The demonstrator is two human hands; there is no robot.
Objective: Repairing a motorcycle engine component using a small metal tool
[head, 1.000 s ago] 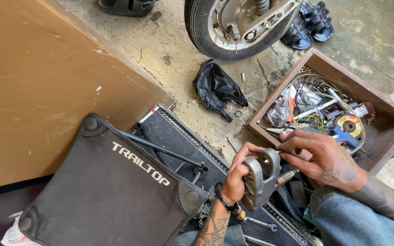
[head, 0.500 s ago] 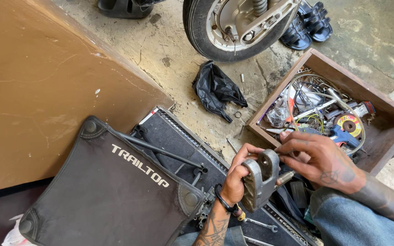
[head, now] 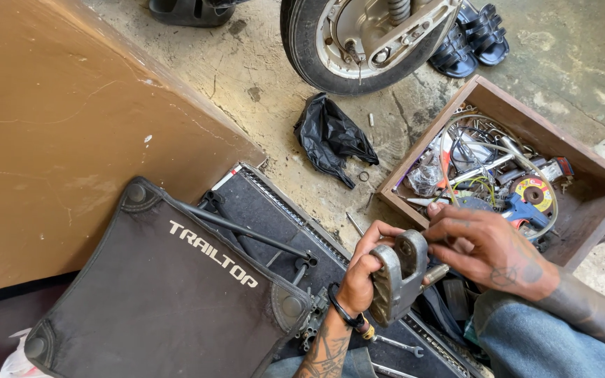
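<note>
Little differs from a second ago: the grey metal caliper (head: 397,283) sits a touch higher and more upright between the two hands. The right hand (head: 488,245) now lies a shade further over its top, fingertips (head: 434,210) at the upper edge. The left hand (head: 364,269) shows its fingers curled slightly tighter behind the casting.

The single view came from a camera worn on the person's head, looking steeply down and slightly forward at the hands, which sat close beneath it in the lower middle of the picture. It took in the concrete floor (head: 260,77) ahead, reaching as far as a scooter wheel (head: 344,49) at the top edge and a wooden box of tools (head: 582,203) to the right.
</note>
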